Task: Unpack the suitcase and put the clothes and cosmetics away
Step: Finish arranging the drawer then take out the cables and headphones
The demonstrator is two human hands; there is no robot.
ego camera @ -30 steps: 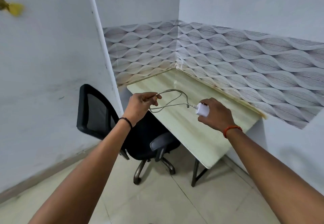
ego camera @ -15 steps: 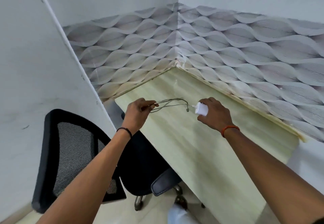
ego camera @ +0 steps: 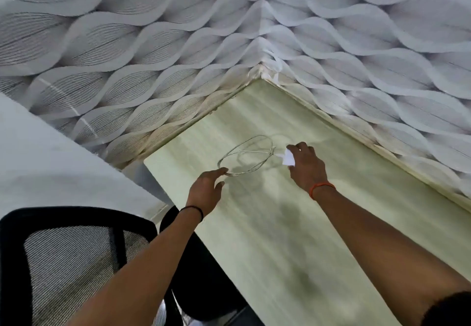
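Fingers of the left hand (ego camera: 207, 188) lie nearly straight and relaxed, their tips touching the near end of the coiled cable (ego camera: 246, 156) without curling round it, while the right hand (ego camera: 307, 166) pinches the white charger plug (ego camera: 288, 158) between curled fingers and thumb. From left to right: a black mesh-backed chair (ego camera: 76, 256) stands at the lower left, its seat partly under the edge of the desk (ego camera: 293, 249); a black band (ego camera: 193, 209) circles the left wrist; the thin grey cable lies in loose loops on the pale green wood-grain desk top, between the two hands, casting a shadow beneath; the plug, joined to the far end of the cable, sits low over the desk surface, though contact cannot be judged; an orange band (ego camera: 321, 188) circles the right wrist. Wave-patterned wallpaper (ego camera: 356, 57) covers both walls meeting at the desk's far corner. Motion blur softens the whole view.
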